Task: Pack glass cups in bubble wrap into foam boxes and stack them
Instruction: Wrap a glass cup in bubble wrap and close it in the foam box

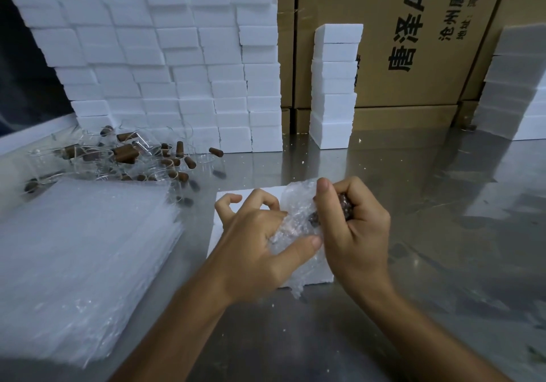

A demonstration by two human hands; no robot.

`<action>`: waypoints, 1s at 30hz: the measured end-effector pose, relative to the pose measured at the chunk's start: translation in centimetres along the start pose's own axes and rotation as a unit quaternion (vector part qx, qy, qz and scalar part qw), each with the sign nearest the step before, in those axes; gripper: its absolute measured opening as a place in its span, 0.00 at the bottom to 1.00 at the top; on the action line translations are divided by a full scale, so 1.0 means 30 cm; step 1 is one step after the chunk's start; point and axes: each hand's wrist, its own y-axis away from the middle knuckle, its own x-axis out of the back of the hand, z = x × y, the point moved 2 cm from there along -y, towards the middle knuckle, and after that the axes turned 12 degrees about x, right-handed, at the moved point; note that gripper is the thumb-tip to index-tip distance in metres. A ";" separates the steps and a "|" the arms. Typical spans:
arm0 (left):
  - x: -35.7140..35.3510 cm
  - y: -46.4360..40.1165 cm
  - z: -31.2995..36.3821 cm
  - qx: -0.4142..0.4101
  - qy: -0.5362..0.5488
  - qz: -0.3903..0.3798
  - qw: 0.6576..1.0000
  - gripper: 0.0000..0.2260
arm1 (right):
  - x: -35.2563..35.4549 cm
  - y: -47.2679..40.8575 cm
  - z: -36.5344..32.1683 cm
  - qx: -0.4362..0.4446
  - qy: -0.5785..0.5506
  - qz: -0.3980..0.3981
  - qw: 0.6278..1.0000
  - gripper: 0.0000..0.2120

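Both hands, left hand (254, 242) and right hand (354, 222), grip a bubble-wrapped cup (298, 222) over a foam box (224, 201); cartons (413, 41) behind read "唐泽".

This is a packing station in a warehouse or small factory. Large printed cardboard cartons (413, 41) fill the top of the frame as a back wall. In front of them a reflective metal worktop (428, 204) carries a tall wall of white foam boxes (165, 68) at upper left, loose glass cups (124, 157) and a thick stack of bubble wrap sheets (79, 260) at left.
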 end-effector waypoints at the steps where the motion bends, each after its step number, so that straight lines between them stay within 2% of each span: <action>1: 0.002 -0.001 -0.004 0.003 0.009 -0.002 1.000 0.11 | 0.000 0.001 0.001 -0.002 -0.001 -0.001 1.000 0.14; 3: 0.007 0.001 -0.002 -0.012 0.015 0.023 1.000 0.11 | 0.000 0.000 -0.001 -0.012 0.000 -0.001 1.000 0.14; 5: 0.007 0.005 0.005 -0.034 0.029 0.130 0.991 0.08 | 0.003 -0.009 0.001 -0.035 -0.010 0.017 0.999 0.14; 7: -0.001 0.005 0.004 -0.003 0.094 0.213 0.972 0.18 | 0.007 -0.022 0.000 -0.065 -0.049 0.047 0.996 0.14; 8: -0.011 0.004 0.001 0.044 0.170 0.206 0.963 0.21 | 0.007 -0.027 -0.004 -0.076 -0.069 0.052 0.993 0.13; 9: -0.027 0.002 0.001 0.093 0.270 0.167 0.944 0.25 | 0.007 -0.030 -0.007 -0.083 -0.082 0.049 0.992 0.12; 11: -0.067 0.001 -0.002 0.162 0.424 0.084 0.887 0.27 | 0.000 -0.028 -0.012 -0.115 -0.100 0.017 0.988 0.11; 13: -0.067 -0.004 -0.033 0.177 0.464 0.098 0.862 0.25 | -0.010 -0.023 -0.005 -0.188 -0.153 -0.005 0.970 0.11; 14: -0.056 -0.009 -0.046 0.172 0.473 0.117 0.856 0.24 | -0.017 -0.021 0.002 -0.256 -0.223 0.001 0.940 0.13; 16: -0.031 -0.016 -0.064 0.161 0.482 0.136 0.850 0.23 | -0.026 -0.020 0.002 -0.393 -0.393 0.023 0.831 0.18; 18: -0.019 -0.019 -0.076 0.156 0.469 0.130 0.860 0.23 | -0.025 -0.022 0.002 -0.462 -0.489 0.030 0.739 0.16; 19: -0.013 -0.018 -0.074 0.153 0.449 0.128 0.871 0.23 | -0.022 -0.023 0.003 -0.477 -0.506 0.028 0.718 0.15; 20: -0.007 -0.018 -0.073 0.144 0.420 0.127 0.887 0.22 | -0.019 -0.026 0.004 -0.482 -0.504 0.022 0.716 0.14; 23: 0.011 -0.020 -0.061 0.118 0.320 0.091 0.936 0.20 | -0.008 -0.038 0.019 -0.453 -0.433 0.009 0.779 0.21; 25: 0.007 -0.018 -0.057 0.100 0.259 0.059 0.959 0.20 | 0.003 -0.042 0.026 -0.400 -0.358 -0.002 0.844 0.19; 28: -0.005 -0.011 -0.051 0.092 0.182 0.048 0.978 0.21 | 0.014 -0.041 0.017 -0.257 -0.223 -0.032 0.940 0.07; 30: -0.006 -0.011 -0.054 0.080 0.120 0.051 0.988 0.22 | 0.011 -0.033 0.008 -0.138 -0.145 -0.074 0.977 0.09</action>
